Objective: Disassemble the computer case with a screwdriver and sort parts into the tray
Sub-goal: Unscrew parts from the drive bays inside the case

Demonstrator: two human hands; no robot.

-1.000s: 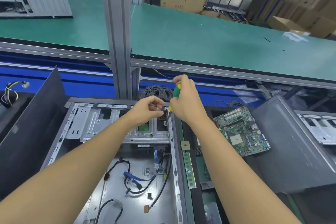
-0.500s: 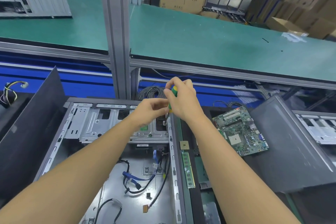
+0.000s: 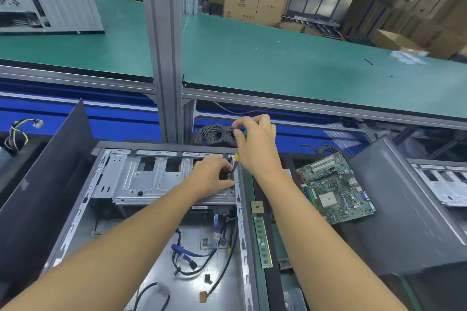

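Observation:
An open computer case lies flat in front of me, with a metal drive cage across its far end and loose cables on its floor. My right hand grips a green and yellow screwdriver held upright, its tip down at the cage's right corner. My left hand rests on the cage beside the tip, fingers curled at a small dark part; what they hold is hidden.
Right of the case lie a motherboard, a RAM stick and a small CPU chip. Dark side panels lean at left and right. An aluminium post and a green conveyor stand behind.
Both hands stayed at the cage's right corner. My right hand's fingers shifted on the screwdriver handle, as if turning it. My left hand dropped slightly lower onto the cage.

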